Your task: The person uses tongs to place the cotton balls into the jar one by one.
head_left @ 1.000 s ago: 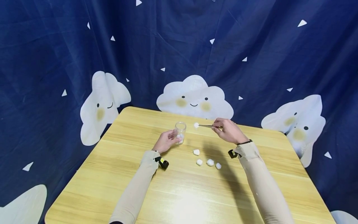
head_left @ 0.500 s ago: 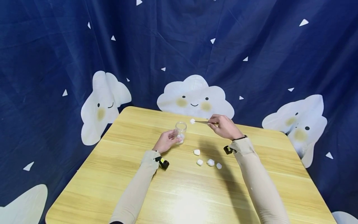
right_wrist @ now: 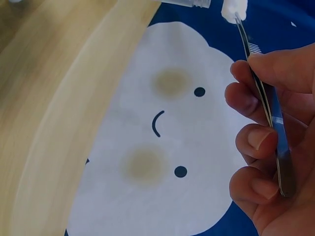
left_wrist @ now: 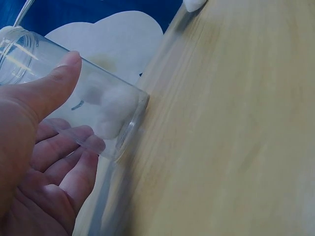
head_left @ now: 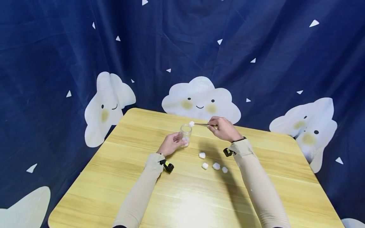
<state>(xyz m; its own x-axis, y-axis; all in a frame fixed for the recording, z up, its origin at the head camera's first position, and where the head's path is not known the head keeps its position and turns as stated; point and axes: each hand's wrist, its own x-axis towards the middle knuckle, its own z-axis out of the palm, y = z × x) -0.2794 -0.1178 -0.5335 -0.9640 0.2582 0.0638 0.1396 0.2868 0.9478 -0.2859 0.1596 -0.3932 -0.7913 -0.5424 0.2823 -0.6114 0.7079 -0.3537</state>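
My left hand (head_left: 170, 144) holds a clear glass jar (head_left: 186, 129) upright on the table, thumb on one side and fingers curled round the other. White cotton balls (left_wrist: 115, 108) lie at the bottom of the jar, seen through its wall in the left wrist view. My right hand (head_left: 224, 129) pinches metal tweezers (right_wrist: 266, 98) between thumb and fingers. The tweezers' tips grip one cotton ball (right_wrist: 234, 10), which is at the right side of the jar's open rim, slightly above it, in the head view.
Several loose cotton balls (head_left: 216, 166) lie on the wooden table (head_left: 114, 177) in front of the jar, to its right. A dark blue curtain (head_left: 148, 47) with cloud prints hangs behind the table's far edge.
My right hand has moved left with the tweezers, bringing the cotton ball from right of the jar to its rim. The left hand and jar have stayed in place.
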